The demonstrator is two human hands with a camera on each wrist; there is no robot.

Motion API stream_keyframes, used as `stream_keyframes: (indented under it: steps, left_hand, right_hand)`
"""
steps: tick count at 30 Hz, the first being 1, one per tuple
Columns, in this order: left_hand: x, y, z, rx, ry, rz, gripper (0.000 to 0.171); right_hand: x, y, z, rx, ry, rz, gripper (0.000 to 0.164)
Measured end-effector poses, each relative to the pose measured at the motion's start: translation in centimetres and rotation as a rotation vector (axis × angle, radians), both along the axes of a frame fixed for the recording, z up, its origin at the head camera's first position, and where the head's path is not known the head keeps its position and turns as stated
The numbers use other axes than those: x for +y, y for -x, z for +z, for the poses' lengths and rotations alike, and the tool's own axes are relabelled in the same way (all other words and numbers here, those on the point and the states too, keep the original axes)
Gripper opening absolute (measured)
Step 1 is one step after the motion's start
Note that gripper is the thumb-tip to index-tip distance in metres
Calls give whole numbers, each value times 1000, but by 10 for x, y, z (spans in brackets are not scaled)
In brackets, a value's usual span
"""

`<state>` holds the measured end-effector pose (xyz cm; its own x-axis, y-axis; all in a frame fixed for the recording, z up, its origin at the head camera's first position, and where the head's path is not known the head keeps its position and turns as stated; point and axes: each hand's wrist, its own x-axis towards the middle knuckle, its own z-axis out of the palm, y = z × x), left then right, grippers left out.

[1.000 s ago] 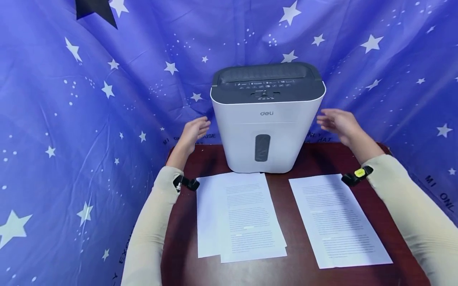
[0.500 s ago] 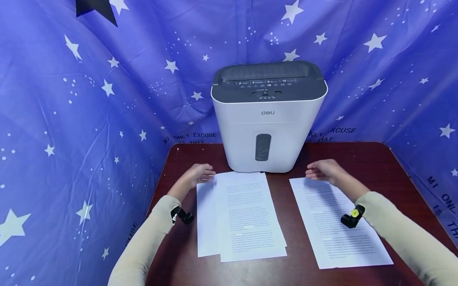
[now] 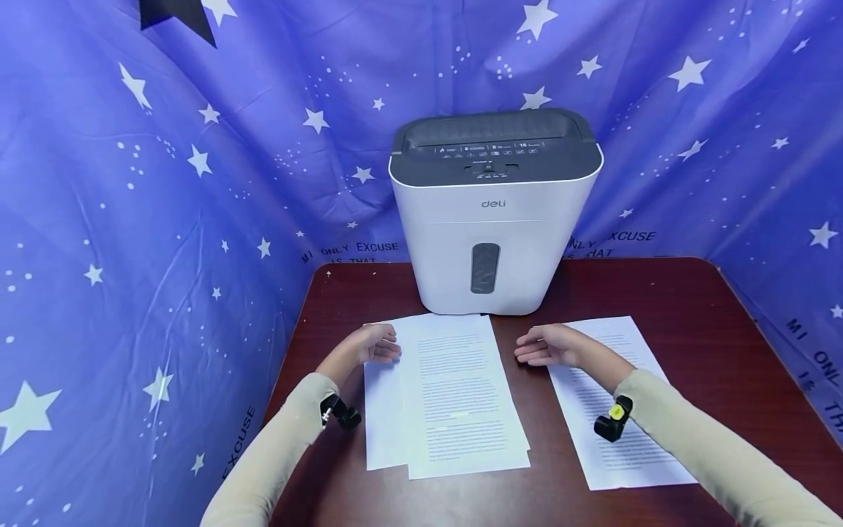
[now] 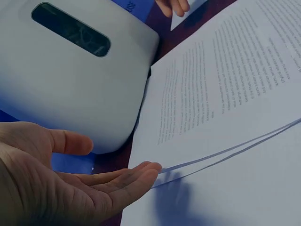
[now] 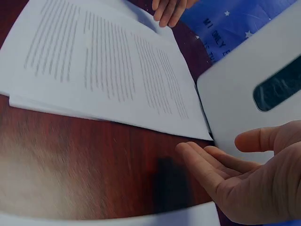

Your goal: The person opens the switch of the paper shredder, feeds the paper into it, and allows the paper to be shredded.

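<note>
A white paper shredder (image 3: 490, 219) with a dark grey top and a small window stands at the back of the table. In front of it lies a loose stack of printed sheets (image 3: 454, 410), its edges not lined up. My left hand (image 3: 377, 344) hovers over the stack's upper left part, fingers extended and holding nothing. To the right is a single printed sheet (image 3: 619, 454). Between stack and sheet my right hand (image 3: 549, 345) is held with its straight fingers toward the stack, gripping nothing. The right wrist view shows a gap between these fingertips (image 5: 186, 148) and the stack.
Beneath everything is a dark red-brown table (image 3: 685, 307) with rounded back corners. A blue curtain (image 3: 197, 219) with white stars hangs close around its back and sides. Black wrist cameras (image 3: 612, 424) stick out from both sleeves.
Both hands have come down from beside the shredder toward the paper. In the last half second the right hand has moved left, off the single sheet's top edge. The papers and shredder stay put.
</note>
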<state>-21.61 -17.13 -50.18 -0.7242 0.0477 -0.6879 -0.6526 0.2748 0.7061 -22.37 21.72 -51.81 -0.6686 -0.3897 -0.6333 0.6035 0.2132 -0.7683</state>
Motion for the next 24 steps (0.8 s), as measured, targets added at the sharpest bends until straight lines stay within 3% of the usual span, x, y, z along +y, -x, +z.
stream_keyframes:
  steps: [9,24]
  left_hand:
    - [-4,0,-7,-120,-9,-57,46]
    - [-8,-3,-13,-184,-3,-80,41]
  right_hand:
    - [-15,-9,-11,-65,6,1,36]
    - [-20,-14,-20,-83,-47,-11,38]
